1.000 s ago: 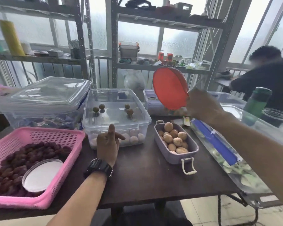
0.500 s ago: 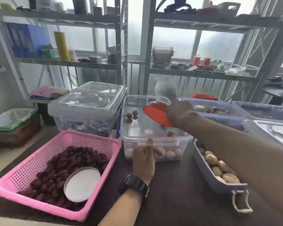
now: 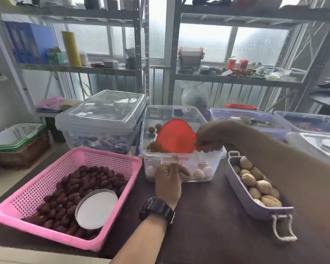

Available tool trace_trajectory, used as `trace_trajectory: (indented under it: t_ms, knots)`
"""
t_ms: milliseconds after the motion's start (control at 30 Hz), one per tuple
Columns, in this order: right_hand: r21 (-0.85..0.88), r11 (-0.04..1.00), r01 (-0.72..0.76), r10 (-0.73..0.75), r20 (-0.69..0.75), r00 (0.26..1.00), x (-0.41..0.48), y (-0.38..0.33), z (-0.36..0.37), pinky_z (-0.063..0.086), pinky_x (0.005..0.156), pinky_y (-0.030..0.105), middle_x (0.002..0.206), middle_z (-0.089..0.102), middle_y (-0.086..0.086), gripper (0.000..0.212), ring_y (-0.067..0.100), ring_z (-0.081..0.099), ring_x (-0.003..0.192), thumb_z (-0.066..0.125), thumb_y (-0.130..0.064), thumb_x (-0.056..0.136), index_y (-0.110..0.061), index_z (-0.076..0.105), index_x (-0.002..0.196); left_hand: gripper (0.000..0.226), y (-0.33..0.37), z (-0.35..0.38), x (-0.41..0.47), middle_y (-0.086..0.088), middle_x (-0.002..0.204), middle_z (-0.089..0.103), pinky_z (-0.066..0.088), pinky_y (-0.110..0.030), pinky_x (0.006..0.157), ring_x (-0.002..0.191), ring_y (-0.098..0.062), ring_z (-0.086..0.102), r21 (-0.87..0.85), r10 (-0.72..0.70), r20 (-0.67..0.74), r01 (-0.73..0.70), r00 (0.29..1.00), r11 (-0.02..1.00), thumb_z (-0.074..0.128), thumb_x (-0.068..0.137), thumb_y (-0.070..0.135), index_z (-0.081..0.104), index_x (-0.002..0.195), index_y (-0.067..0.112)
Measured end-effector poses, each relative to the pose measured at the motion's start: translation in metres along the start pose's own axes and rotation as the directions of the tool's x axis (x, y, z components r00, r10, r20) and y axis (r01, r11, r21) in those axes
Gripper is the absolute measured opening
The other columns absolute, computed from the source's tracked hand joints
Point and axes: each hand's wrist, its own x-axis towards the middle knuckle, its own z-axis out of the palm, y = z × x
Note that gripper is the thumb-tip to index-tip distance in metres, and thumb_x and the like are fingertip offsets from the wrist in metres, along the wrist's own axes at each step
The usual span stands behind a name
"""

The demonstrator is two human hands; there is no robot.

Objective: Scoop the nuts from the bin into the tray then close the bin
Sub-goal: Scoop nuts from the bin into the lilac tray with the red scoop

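Observation:
A clear lidless plastic bin (image 3: 215, 164) stands mid-table with a few brown nuts (image 3: 154, 146) and pale round ones along its front wall. My right hand (image 3: 211, 137) grips the handle of a red scoop (image 3: 176, 138) that dips into the bin, its bowl beside the brown nuts. In front of the bin, my left hand (image 3: 169, 180) hovers with the thumb up and the fingers loosely curled, holding nothing. A lilac tray (image 3: 251, 206) with rope handles, filled with walnuts (image 3: 257, 181), lies to the bin's right.
A pink basket (image 3: 69, 159) of dark red fruit with a round white lid in it sits at the left. A lidded clear box (image 3: 103, 115) stands behind it. More bins line the back right, and metal shelves rise behind the table.
My right hand has brought the red scoop from above the tray leftward and down into the clear bin. The view has swung left. My left hand has stayed before the bin.

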Motion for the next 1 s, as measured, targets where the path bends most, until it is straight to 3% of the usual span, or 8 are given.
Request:
trace_trajectory:
  t_ms: [133,267,433,667,867,1000]
  knots:
    - [0.360,0.933,0.007,0.010,-0.045,0.999,0.006,0.005,0.012,0.021,0.032,0.009,0.039,0.046,0.002,0.030,0.003,0.030,0.027,0.039,-0.010,0.101,-0.011,0.052,0.073,0.066,0.002,0.000,-0.001,0.008,0.032,0.041,0.028,-0.023,0.053,0.035,-0.003,0.037,-0.017,-0.010,-0.004,0.009,1.000,1.000,0.040,0.090,0.056,0.065,0.043,0.018]
    - [0.548,0.833,-0.081,-0.001,0.147,0.989,0.002,0.008,0.004,0.015,0.024,0.011,0.036,0.036,-0.001,0.039,0.004,0.022,0.022,0.024,-0.013,0.102,-0.006,0.047,0.071,0.069,0.004,0.001,-0.001,0.007,0.032,0.039,0.028,-0.020,0.047,0.033,-0.005,0.035,-0.022,-0.011,-0.010,0.011,1.000,1.000,0.041,0.090,0.053,0.064,0.045,0.006]
    - [0.728,0.681,-0.078,-0.075,0.175,0.982,-0.002,0.015,-0.001,0.016,0.022,0.011,0.037,0.036,-0.002,0.039,0.004,0.022,0.021,0.022,-0.009,0.100,-0.005,0.048,0.071,0.069,0.001,-0.001,-0.001,0.004,0.035,0.041,0.032,-0.021,0.048,0.036,-0.009,0.038,0.015,-0.002,-0.021,0.003,1.000,1.000,0.042,0.098,0.041,0.065,0.047,0.001]
    - [0.845,0.535,0.018,-0.149,0.073,0.986,-0.038,0.028,-0.029,0.013,0.025,0.010,0.036,0.035,-0.002,0.037,0.003,0.023,0.020,0.022,-0.008,0.098,-0.003,0.048,0.072,0.070,-0.002,-0.004,0.001,-0.001,0.036,0.044,0.034,-0.027,0.056,0.038,-0.011,0.042,0.046,0.004,-0.033,-0.002,0.999,0.999,0.043,0.099,0.043,0.066,0.047,0.003]
    - [0.831,0.552,0.073,-0.082,-0.033,0.996,-0.079,0.061,-0.056,0.020,0.023,0.009,0.036,0.036,-0.002,0.040,0.004,0.025,0.021,0.022,-0.009,0.100,-0.003,0.051,0.073,0.068,-0.002,-0.008,0.004,-0.027,0.042,0.048,0.034,-0.028,0.055,0.036,-0.016,0.042,0.068,0.062,-0.036,-0.059,0.997,0.996,0.042,0.097,0.046,0.067,0.045,0.010]
    - [0.836,0.547,0.054,-0.026,-0.048,0.999,-0.107,0.099,-0.054,0.017,0.023,0.008,0.036,0.036,-0.002,0.040,0.004,0.024,0.021,0.022,-0.009,0.100,-0.002,0.050,0.072,0.068,0.002,-0.006,0.002,-0.027,0.040,0.045,0.034,-0.024,0.050,0.033,-0.013,0.040,0.059,0.090,-0.016,-0.088,0.996,0.994,0.042,0.098,0.046,0.068,0.046,0.010]
